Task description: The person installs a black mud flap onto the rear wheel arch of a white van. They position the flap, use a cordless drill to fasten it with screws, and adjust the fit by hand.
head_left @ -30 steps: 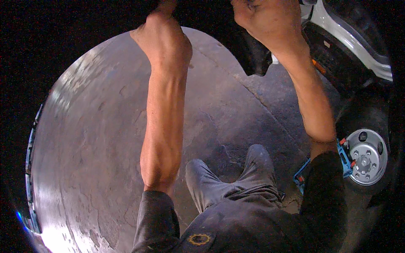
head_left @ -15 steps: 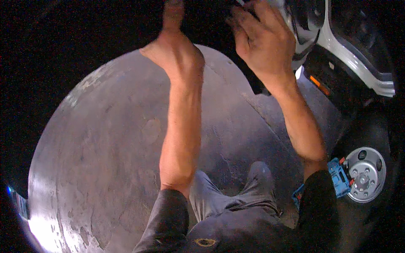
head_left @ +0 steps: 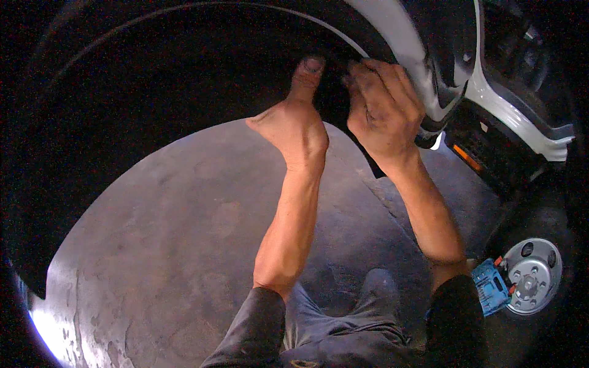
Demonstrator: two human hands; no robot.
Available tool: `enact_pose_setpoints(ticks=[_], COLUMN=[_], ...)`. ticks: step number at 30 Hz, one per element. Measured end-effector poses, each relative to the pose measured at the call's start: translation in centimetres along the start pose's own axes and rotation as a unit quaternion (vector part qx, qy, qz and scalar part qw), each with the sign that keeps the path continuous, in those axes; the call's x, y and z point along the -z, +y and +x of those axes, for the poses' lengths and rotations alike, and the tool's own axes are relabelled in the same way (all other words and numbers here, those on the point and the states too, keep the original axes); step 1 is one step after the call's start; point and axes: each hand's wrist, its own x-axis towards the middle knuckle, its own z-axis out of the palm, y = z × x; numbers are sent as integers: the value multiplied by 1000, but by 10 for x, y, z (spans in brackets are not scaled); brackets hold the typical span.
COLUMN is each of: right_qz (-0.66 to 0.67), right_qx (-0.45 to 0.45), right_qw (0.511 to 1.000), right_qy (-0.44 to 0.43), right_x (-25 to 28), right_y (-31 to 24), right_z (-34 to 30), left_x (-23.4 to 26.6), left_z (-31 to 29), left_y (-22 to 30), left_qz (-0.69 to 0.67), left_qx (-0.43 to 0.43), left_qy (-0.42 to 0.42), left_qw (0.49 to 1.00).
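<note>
Overhead curves the black wheel arch liner (head_left: pixel 184 80) of a vehicle. My left hand (head_left: pixel 294 126) grips its lower edge, the thumb pointing up over the dark face. The other fingers of that hand are out of sight behind the edge. Close by on the right, my right hand (head_left: pixel 386 110) is closed, with curled fingers against the dark strip beside the pale fender (head_left: pixel 392 30). Whatever is between those fingertips is lost in shadow.
To the right hang an open door frame (head_left: pixel 506 116) and a dark panel with an orange reflector (head_left: pixel 467 157). A silver wheel (head_left: pixel 532 279) lies lower right, beside a blue tool case (head_left: pixel 491 288). Below spreads a worn grey floor (head_left: pixel 184 245).
The view has tilted up, so more of the liner and fender show, and both hands sit lower in it. My left hand has come nearer to the right one.
</note>
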Motion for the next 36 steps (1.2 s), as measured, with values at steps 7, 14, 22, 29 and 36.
enact_pose_setpoints(ticks=[7,14,22,29,36], right_qz=[-49,-156,-290,-319,-270], right_qx=[11,-20,107,148,137], right_qw=[997,964,905,870,917], right_qy=[-63,-217,-293,-346,-260], right_x=[-5,23,25,16,17], right_y=[7,4,-8,-3,-5], right_z=[1,23,41,41,31], left_x=[2,10,10,11,22], left_z=[4,8,8,15,7], left_y=[-14,-19,-23,-33,-36], left_qz=[-3,-43,-91,-75,288], left_qx=[-44,32,3,-9,-208], left_qy=[-50,-84,-109,-137,-147], left_qw=[998,995,990,988,923])
